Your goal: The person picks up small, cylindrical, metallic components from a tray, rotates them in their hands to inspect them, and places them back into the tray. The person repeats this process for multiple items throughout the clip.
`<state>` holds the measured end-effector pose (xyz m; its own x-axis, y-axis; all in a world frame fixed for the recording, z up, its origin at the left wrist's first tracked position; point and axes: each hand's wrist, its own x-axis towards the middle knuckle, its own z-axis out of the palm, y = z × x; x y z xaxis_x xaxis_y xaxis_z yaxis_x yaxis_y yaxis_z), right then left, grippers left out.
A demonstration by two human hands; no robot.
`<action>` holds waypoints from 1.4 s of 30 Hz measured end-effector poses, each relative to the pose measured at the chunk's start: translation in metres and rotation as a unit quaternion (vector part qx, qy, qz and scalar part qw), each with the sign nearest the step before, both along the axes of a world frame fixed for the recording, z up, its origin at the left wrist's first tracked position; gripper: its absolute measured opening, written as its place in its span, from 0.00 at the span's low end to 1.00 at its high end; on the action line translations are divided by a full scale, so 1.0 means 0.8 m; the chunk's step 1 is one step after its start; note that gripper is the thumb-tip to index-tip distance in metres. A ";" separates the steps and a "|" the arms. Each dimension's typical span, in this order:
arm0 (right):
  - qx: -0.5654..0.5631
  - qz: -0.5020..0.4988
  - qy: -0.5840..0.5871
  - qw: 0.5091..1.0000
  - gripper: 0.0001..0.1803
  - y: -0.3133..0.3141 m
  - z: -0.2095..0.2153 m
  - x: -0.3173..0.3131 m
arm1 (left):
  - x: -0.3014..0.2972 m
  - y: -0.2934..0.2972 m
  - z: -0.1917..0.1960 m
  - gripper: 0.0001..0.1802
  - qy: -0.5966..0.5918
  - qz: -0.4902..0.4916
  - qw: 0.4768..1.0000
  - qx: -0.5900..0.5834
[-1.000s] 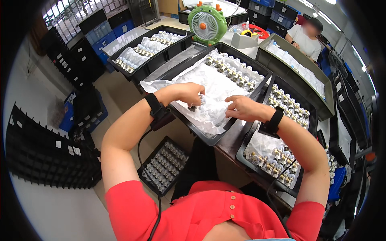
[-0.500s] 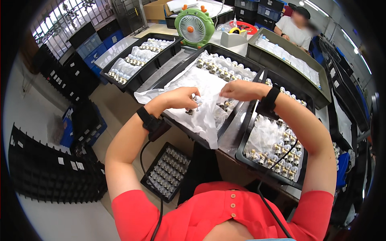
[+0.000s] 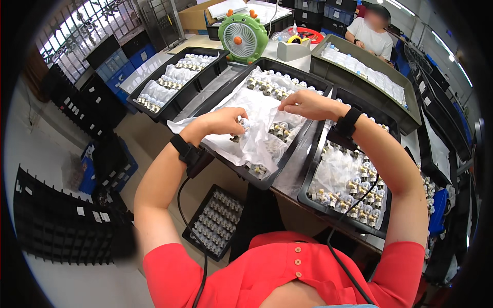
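Small pale-and-gold figurines with clear round tops (image 3: 280, 131) stand in rows in the black tray (image 3: 308, 75) in front of me. A thin white sheet (image 3: 252, 105) lies crumpled over part of them. My left hand (image 3: 224, 122) is closed at the tray's left side, its fingers round a figurine (image 3: 237, 136) that they partly hide. Across from it, my right hand (image 3: 308, 105) pinches the raised edge of the sheet. Uncovered figurines show below the right hand and at the tray's near corner.
Similar trays stand to the left (image 3: 177, 92) and right (image 3: 303, 197). A green fan (image 3: 243, 38) and an olive bin (image 3: 364, 77) are behind. Another filled tray (image 3: 214, 220) sits low by my legs. A co-worker (image 3: 371, 38) is at the far right. Cables hang from my wrist bands.
The sheet's near end has drawn back from the tray's front edge, uncovering figurines at the near corner and below my right hand. My left hand has shifted slightly left.
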<state>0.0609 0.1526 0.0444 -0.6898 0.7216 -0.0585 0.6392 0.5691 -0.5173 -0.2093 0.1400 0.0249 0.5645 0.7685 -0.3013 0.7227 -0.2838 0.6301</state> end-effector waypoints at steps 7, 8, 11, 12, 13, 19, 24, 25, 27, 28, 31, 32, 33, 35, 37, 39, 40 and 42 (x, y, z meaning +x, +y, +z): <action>0.059 0.037 0.007 0.998 0.18 -0.035 -0.010 -0.017 | 0.012 -0.025 0.051 0.20 -0.182 0.087 0.976 0.079; 0.073 0.049 -0.003 0.996 0.16 -0.036 -0.009 -0.020 | 0.014 -0.031 0.058 0.20 -0.216 0.093 0.968 0.088; 0.058 0.109 -0.025 0.992 0.11 -0.014 -0.018 -0.019 | 0.021 -0.059 0.084 0.20 -0.332 0.046 0.941 0.043; 0.040 0.085 -0.004 0.996 0.10 -0.015 -0.017 -0.018 | 0.023 -0.070 0.091 0.20 -0.363 0.031 0.931 0.028; 0.022 0.060 0.018 0.998 0.09 -0.016 -0.016 -0.016 | 0.020 -0.075 0.093 0.20 -0.381 -0.011 0.924 -0.008; -0.232 -0.249 0.422 0.840 0.06 0.065 -0.038 0.023 | 0.009 -0.109 0.088 0.21 -0.260 -0.135 0.945 -0.144; -0.203 -0.400 0.597 0.665 0.03 0.099 -0.055 0.101 | 0.034 -0.052 0.047 0.22 -0.084 -0.170 0.978 -0.088; -0.158 -0.419 0.578 0.682 0.03 0.112 -0.074 0.132 | 0.041 -0.029 0.031 0.22 -0.071 -0.139 0.987 -0.041; -0.110 -0.464 0.552 0.684 0.06 0.136 -0.106 0.162 | 0.056 0.017 0.000 0.20 -0.044 -0.063 0.995 0.056; -0.105 -0.486 0.547 0.673 0.07 0.141 -0.111 0.161 | 0.060 0.037 -0.007 0.20 -0.030 -0.014 0.993 0.109; 0.123 -0.517 0.411 0.741 0.19 0.108 -0.089 0.136 | 0.080 0.115 -0.026 0.20 -0.068 0.022 0.977 0.203; 0.270 -0.487 0.325 0.764 0.22 0.093 -0.083 0.121 | 0.087 0.141 -0.034 0.20 -0.105 0.036 0.970 0.215; 0.325 -0.379 0.285 0.819 0.23 0.072 -0.067 0.105 | 0.095 0.155 -0.030 0.20 -0.107 0.051 0.963 0.244; 0.364 -0.206 0.189 0.889 0.24 0.042 -0.044 0.081 | 0.117 0.178 -0.022 0.21 -0.115 0.072 0.943 0.304; 0.357 -0.086 0.066 0.928 0.24 0.037 -0.044 0.066 | 0.130 0.196 -0.026 0.21 -0.135 0.101 0.935 0.311; 0.343 -0.039 -0.048 0.937 0.25 0.043 -0.063 0.070 | 0.151 0.196 -0.025 0.21 -0.140 0.100 0.936 0.307; 0.333 -0.053 -0.098 0.936 0.26 0.054 -0.073 0.074 | 0.156 0.192 -0.025 0.20 -0.160 0.091 0.934 0.307; 0.304 -0.082 -0.187 0.930 0.26 0.080 -0.088 0.084 | 0.162 0.176 -0.021 0.20 -0.191 0.069 0.932 0.302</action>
<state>0.1281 0.2163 -0.0261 -0.5805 0.7937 0.1819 0.8142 0.5623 0.1445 -0.0796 0.2806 0.0081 0.4247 0.8064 0.4114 0.5351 -0.5902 0.6044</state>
